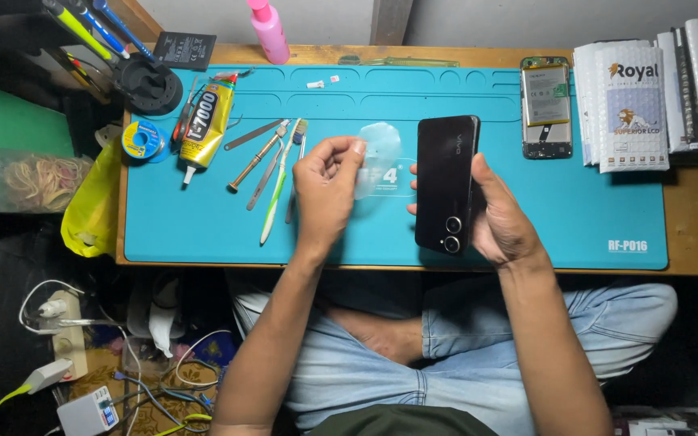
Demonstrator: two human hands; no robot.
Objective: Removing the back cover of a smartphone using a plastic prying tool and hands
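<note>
Farthest out from the left hand (326, 190), beyond the mat's edge, sit a yellow plastic bag (90, 208) and a clear bag of rubber bands (38, 178). Nearer, on the teal work mat (591, 202), lie a small spool of solder wire (142, 140), a yellow tube of glue (206, 127) and, just beside the left hand, a row of slim metal tools (258, 157) with a green-handled toothbrush (279, 190). A pink bottle (269, 31) stands well beyond the hand at the bench's far edge.

The left hand is raised over the mat, thumb and fingertips pinched on a thin clear plastic film (377, 157), which hangs between the two hands. The right hand (498, 216) is wrapped around a black smartphone (445, 184), held upright with its back and two camera lenses facing up, fingers along one long side and thumb on the other. Film and phone are near each other; whether they touch cannot be told.

Past the right hand, an opened phone (546, 107) lies on the mat with its insides showing, and white packaged boxes (628, 105) are stacked at the bench's edge.
</note>
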